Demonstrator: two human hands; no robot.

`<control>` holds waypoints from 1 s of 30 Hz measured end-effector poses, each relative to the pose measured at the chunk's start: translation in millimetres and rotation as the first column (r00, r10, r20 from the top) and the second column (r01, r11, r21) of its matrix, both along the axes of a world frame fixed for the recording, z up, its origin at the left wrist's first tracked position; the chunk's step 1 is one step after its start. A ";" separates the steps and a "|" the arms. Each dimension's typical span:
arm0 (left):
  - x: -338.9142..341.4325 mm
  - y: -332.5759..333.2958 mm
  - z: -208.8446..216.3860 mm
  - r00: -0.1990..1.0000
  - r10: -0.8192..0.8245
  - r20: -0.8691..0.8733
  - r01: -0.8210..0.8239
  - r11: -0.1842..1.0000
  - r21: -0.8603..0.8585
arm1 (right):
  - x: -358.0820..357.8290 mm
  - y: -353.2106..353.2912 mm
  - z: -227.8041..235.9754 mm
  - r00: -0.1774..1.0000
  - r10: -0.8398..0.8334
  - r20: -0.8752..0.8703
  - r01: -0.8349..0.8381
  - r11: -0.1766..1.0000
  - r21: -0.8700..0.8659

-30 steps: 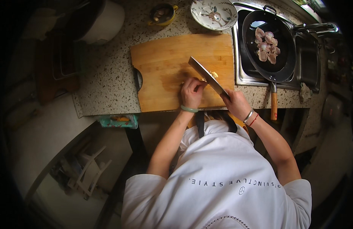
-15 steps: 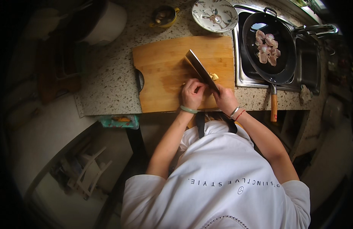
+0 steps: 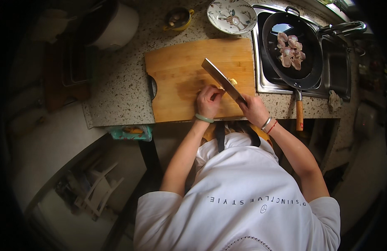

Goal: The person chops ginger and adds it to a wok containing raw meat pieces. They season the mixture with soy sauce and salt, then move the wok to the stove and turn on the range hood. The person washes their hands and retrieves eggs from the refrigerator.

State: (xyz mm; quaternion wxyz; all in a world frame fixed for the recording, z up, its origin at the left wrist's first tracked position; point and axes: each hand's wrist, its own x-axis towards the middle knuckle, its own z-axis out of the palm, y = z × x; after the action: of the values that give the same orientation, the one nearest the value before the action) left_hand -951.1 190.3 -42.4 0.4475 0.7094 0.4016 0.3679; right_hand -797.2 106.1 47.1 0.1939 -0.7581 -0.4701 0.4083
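Observation:
My right hand [image 3: 253, 109] is wrapped round the handle of a cleaver [image 3: 222, 80], whose broad blade slants up and to the left over a wooden cutting board [image 3: 172, 62]. Left of the blade, my left hand [image 3: 208, 101] has its fingers curled together near the edge; a small pale bit shows at the fingertips, too small to name. On the blade's far right side lie small pale-yellow chopped pieces [image 3: 232, 81], partly hidden by the cleaver.
A black wok [image 3: 310, 69] with several pieces of raw meat [image 3: 290, 52] rests over the steel sink [image 3: 342, 79]; its wooden handle juts toward me. Behind the board stand a patterned bowl [image 3: 220, 21] and a small yellow bowl [image 3: 183, 27]. A white pot-like appliance [image 3: 122, 27] is far left.
The cleaver has tilted so that more of its flat side shows, and my right hand has shifted slightly right. My left hand stays curled beside the blade.

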 end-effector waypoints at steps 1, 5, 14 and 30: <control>-0.2 0.0 0.1 1.000 -0.002 -0.010 0.003 1.000 0.018 | 0.1 -1.3 -0.6 1.000 0.018 0.015 -0.018 0.999 -0.029; -0.5 0.5 4.5 1.000 -0.004 -0.023 0.005 0.999 0.052 | 1.7 -5.2 -6.6 1.000 0.005 -0.023 -0.005 1.000 -0.011; -4.9 3.0 1.3 0.999 -0.037 -0.033 0.038 0.999 0.022 | -11.9 19.9 -8.5 1.000 -0.004 -0.009 0.004 1.000 0.006; -11.9 -6.7 3.5 1.000 -0.007 -0.027 0.004 0.995 -0.102 | -1.4 8.5 -23.6 0.997 -0.081 -0.010 0.081 0.971 0.226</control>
State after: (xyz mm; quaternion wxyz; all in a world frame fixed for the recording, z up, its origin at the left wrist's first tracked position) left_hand -963.0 183.6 -38.8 0.4787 0.6917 0.4237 0.3360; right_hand -798.5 114.6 23.5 0.2956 -0.7494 -0.4821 0.3444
